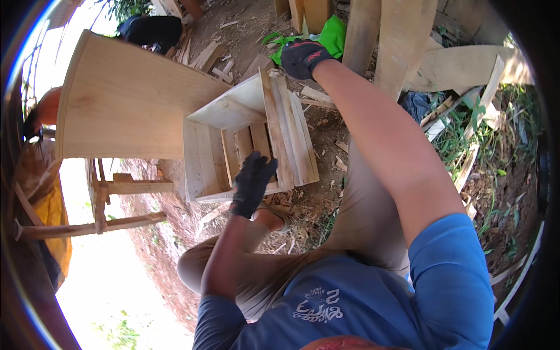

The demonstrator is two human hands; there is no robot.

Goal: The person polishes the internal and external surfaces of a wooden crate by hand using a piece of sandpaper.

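Observation:
A pale wooden box frame (201, 149) with slats inside stands on the ground before me, its open side facing up. My left hand (254, 182), in a dark glove, is over the box's near side with its fingers stretched out and nothing visible in them. Beyond the box's far right corner, my right hand (304, 58), gloved in black with red marks, has its fingers curled at a bright green bag (332, 37). What those fingers hold, if anything, is hidden beneath the hand.
A large plywood panel (134, 99) rises at the box's left, beside a rough wooden stand (137, 186). Long boards (402, 41) lean at the back right. Wood scraps (210, 56) litter the dirt, and a black bag (150, 31) lies farther off.

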